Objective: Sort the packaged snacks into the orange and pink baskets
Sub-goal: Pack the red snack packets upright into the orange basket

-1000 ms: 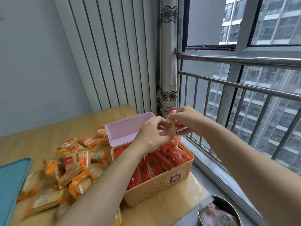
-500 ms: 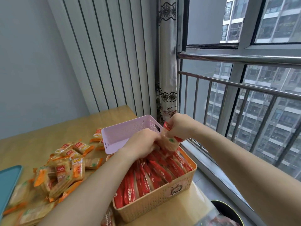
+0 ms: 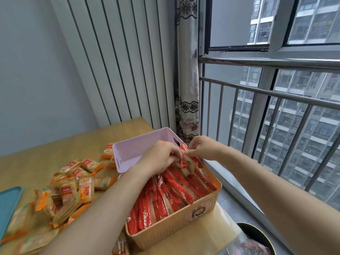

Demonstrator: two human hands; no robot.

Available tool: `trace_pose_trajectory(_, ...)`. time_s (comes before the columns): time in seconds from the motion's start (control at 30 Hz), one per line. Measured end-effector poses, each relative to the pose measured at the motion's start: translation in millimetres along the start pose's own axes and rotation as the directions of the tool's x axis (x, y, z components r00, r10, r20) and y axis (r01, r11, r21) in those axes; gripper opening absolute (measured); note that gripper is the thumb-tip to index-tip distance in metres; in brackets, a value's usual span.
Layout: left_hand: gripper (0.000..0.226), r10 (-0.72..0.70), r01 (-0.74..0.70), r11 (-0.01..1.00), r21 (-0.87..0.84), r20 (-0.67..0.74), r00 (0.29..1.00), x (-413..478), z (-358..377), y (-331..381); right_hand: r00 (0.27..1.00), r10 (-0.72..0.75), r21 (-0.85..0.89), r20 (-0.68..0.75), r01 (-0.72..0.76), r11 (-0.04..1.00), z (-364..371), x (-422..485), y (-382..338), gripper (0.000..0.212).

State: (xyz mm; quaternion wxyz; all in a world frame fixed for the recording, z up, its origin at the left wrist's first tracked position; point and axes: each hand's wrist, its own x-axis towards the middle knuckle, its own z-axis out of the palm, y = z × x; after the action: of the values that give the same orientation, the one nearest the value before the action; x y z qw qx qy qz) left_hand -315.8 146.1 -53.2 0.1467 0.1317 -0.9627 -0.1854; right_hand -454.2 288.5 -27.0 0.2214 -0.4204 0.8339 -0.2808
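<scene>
Both hands are meeting over the far end of the orange basket. The left hand and the right hand are each pinching the same red snack packet with curled fingers, holding it low over the red packets filling that basket. The pink basket is standing just behind on the desk – a pile of orange-wrapped snacks is lying to its left.

The orange basket stood at the table's right edge, packed with red packets in rows. The pink basket sat just behind it, and orange-wrapped snacks lay heaped toward the left edge.
</scene>
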Motion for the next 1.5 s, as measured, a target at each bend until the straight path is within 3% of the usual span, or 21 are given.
trace_pose_trajectory(0.17, 0.012, 0.011, -0.014, 0.995, 0.098, 0.028, 1.0, 1, 5, 7, 0.99, 0.112, 0.018, 0.085, -0.114, 0.993, 18, 8, 17, 0.043)
trace_pose_trajectory(0.37, 0.024, -0.008, -0.027, 0.95, 0.312, 0.11, 0.994, -1, 10, 17, 0.991, 0.136, -0.115, 0.015, -0.133, 0.984, 42, 18, 30, 0.039)
trace_pose_trajectory(0.53, 0.022, -0.037, 0.028, 0.984, 0.179, 0.043, 0.998, -18, 2, 24, 0.989, 0.037, -0.06, -0.141, -0.046, 0.997, 39, 9, 27, 0.045)
trace_pose_trajectory(0.63, 0.024, -0.117, 0.119, 0.99, 0.081, -0.034, 0.993, -46, -9, 20, 0.957, -0.155, -0.251, -0.245, 0.092, 0.964, 41, -11, 22, 0.053)
trace_pose_trajectory(0.73, 0.038, -0.19, 0.198, 0.974, 0.112, -0.08, 0.978, -83, -25, 16, 0.941, -0.325, -0.45, -0.095, 0.251, 0.857, 50, -32, 10, 0.061)
trace_pose_trajectory(0.83, 0.07, -0.299, 0.273, 0.932, 0.237, 0.083, 0.951, -115, -26, 21, 0.967, -0.235, -0.559, 0.1, 0.25, 0.79, 70, -41, 0, 0.074)
trace_pose_trajectory(0.9, 0.082, -0.352, 0.266, 0.892, 0.364, 0.195, 0.915, -125, -14, 23, 0.982, -0.15, -0.614, 0.115, 0.189, 0.766, 79, -40, -1, 0.079)
trace_pose_trajectory(0.97, 0.083, -0.369, 0.261, 0.87, 0.418, 0.2, 0.908, -128, -5, 22, 0.987, -0.116, -0.629, 0.113, 0.162, 0.761, 80, -41, -4, 0.08)
trace_pose_trajectory(1.03, 0.079, -0.354, 0.289, 0.894, 0.341, 0.144, 0.924, -130, -4, 20, 0.987, -0.139, -0.615, 0.087, 0.163, 0.772, 77, -44, -8, 0.078)
trace_pose_trajectory(1.1, 0.07, -0.363, 0.362, 0.917, 0.165, -0.025, 0.931, -136, -5, 17, 0.98, -0.19, -0.591, -0.053, 0.122, 0.797, 78, -49, -9, 0.071)
trace_pose_trajectory(1.13, 0.066, -0.407, 0.416, 0.908, 0.05, -0.136, 0.903, -142, -5, 15, 0.973, -0.176, -0.569, -0.15, 0.061, 0.82, 79, -51, -10, 0.068)
trace_pose_trajectory(1.2, 0.061, -0.574, 0.543, 0.819, -0.187, -0.255, 0.778, -159, -8, 10, 0.96, -0.038, -0.47, -0.279, -0.102, 0.877, 81, -54, -12, 0.068)
trace_pose_trajectory(1.23, 0.062, -0.652, 0.588, 0.756, -0.288, -0.238, 0.72, -167, -10, 9, 0.956, 0.04, -0.417, -0.29, -0.164, 0.894, 83, -54, -12, 0.071)
trace_pose_trajectory(1.3, 0.062, -0.723, 0.625, 0.658, -0.419, -0.122, 0.679, -182, -13, 10, 0.956, 0.12, -0.373, -0.268, -0.218, 0.902, 85, -52, -15, 0.073)
trace_pose_trajectory(1.43, 0.023, -0.683, 0.562, 0.634, -0.531, -0.045, 0.729, -194, -13, 19, 0.946, 0.115, -0.379, -0.303, -0.23, 0.897, 91, -53, -25, 0.065)
trace_pose_trajectory(1.5, 0.024, -0.678, 0.549, 0.646, -0.531, -0.068, 0.732, -197, -13, 17, 0.953, 0.103, -0.401, -0.284, -0.216, 0.89, 98, -52, -32, 0.066)
